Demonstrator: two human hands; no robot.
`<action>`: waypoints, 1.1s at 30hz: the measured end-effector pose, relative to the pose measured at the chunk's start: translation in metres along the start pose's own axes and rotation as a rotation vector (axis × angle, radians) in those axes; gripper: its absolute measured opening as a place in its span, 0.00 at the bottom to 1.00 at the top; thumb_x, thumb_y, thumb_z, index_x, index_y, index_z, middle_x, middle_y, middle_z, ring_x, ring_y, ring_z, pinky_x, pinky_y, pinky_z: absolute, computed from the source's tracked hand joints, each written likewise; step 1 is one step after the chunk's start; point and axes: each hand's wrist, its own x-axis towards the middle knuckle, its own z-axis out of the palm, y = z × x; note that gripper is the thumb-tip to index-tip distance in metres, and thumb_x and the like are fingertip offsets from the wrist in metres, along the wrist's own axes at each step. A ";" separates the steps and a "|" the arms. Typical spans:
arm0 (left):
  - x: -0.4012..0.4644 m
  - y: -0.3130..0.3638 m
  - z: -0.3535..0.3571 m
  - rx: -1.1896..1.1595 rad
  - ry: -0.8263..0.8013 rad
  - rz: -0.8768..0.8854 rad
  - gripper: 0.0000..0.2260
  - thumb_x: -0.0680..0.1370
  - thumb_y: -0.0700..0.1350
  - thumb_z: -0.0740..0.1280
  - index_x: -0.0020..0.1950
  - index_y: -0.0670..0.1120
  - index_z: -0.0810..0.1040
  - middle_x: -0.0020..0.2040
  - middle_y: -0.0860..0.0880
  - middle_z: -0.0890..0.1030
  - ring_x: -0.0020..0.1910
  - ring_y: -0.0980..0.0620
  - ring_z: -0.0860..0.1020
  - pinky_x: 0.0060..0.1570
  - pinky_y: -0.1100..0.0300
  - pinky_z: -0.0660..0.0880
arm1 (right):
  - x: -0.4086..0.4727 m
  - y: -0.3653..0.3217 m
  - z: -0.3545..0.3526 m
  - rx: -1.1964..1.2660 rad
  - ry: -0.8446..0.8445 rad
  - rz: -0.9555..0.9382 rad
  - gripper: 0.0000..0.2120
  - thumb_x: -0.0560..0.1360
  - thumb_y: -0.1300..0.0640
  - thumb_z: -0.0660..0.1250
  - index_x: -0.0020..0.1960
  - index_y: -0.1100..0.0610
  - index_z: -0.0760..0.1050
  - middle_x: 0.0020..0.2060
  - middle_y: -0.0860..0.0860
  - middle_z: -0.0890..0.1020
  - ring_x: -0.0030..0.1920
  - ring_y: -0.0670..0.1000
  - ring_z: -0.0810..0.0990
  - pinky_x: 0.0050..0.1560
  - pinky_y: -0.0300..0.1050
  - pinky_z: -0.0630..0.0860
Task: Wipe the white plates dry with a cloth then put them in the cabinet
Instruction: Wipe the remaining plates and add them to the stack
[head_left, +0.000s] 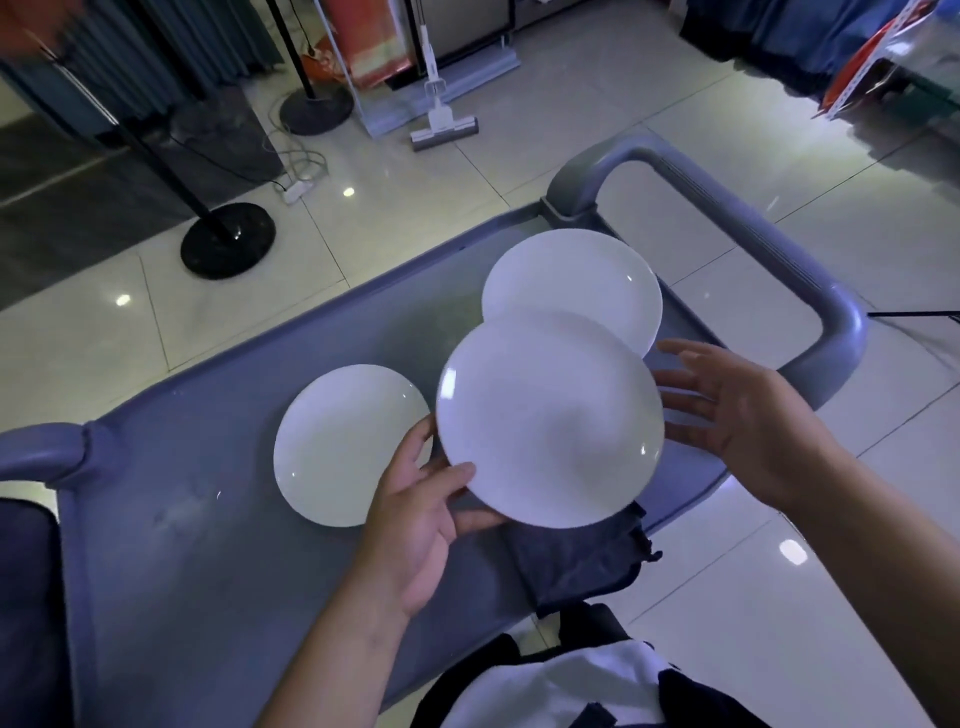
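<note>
Left hand (415, 525) pinches the near rim of the raised plate (549, 418), thumb on top, over the cart (208, 545); right hand (748, 415) open, fingers spread beside the far rim. One-sided hold — plate may tip onto the dark cloth (576, 561) beneath, or clip the two resting plates

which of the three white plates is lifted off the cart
The middle plate, the nearest one: the left hand grips its rim. The left plate and far plate lie flat on the cart.
</note>
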 end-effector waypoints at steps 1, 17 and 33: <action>0.007 0.000 0.007 0.020 0.020 -0.004 0.21 0.79 0.30 0.65 0.68 0.47 0.76 0.64 0.42 0.82 0.60 0.41 0.82 0.41 0.50 0.83 | 0.006 0.000 -0.004 0.005 0.010 -0.020 0.13 0.80 0.58 0.62 0.62 0.54 0.80 0.55 0.58 0.84 0.51 0.55 0.85 0.46 0.48 0.80; 0.125 0.035 0.076 0.643 0.186 0.090 0.18 0.73 0.40 0.66 0.59 0.56 0.81 0.56 0.50 0.81 0.59 0.46 0.80 0.61 0.47 0.80 | 0.117 -0.016 0.003 -0.038 0.049 -0.309 0.23 0.77 0.62 0.69 0.69 0.49 0.73 0.58 0.44 0.79 0.53 0.36 0.79 0.47 0.32 0.72; 0.124 0.016 0.056 0.848 0.089 0.161 0.29 0.82 0.47 0.63 0.82 0.58 0.56 0.78 0.58 0.64 0.77 0.53 0.63 0.75 0.50 0.63 | 0.106 0.019 0.009 -1.080 0.149 -0.426 0.29 0.78 0.42 0.54 0.79 0.42 0.60 0.82 0.46 0.45 0.81 0.51 0.43 0.77 0.58 0.45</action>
